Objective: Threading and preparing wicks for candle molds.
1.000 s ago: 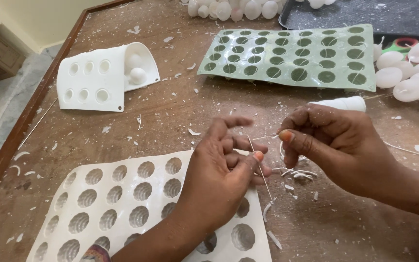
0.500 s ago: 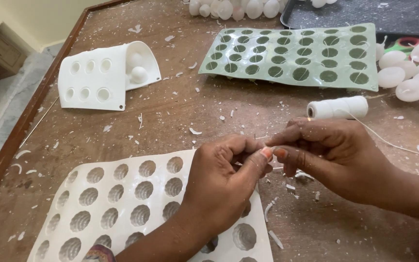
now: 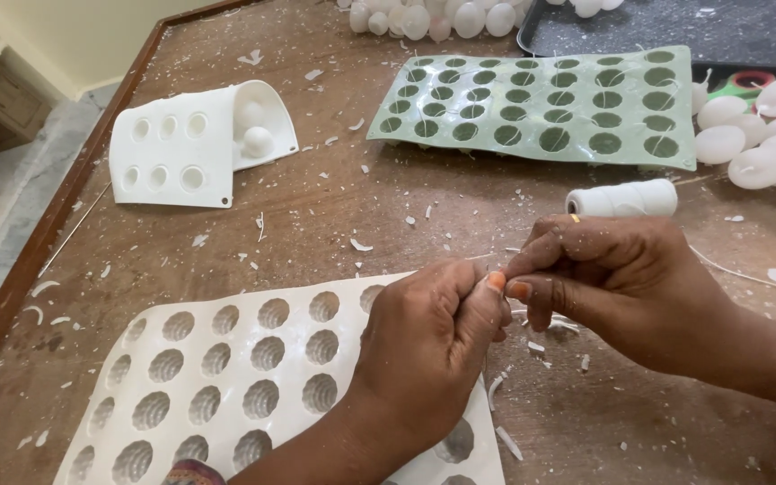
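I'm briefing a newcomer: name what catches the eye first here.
The two hands meet at centre, left hand and right hand pinching fingertips together over a white mould tray with ribbed round cavities. Behind lie a green mould tray and a white thread spool.

Both hands meet near the middle of the bench's near half, the left hand (image 3: 428, 346) curled knuckles-up with its forearm running in from the near edge, the right hand (image 3: 626, 287) reaching from the right edge, pinched fingertips (image 3: 518, 289) touching the left's.
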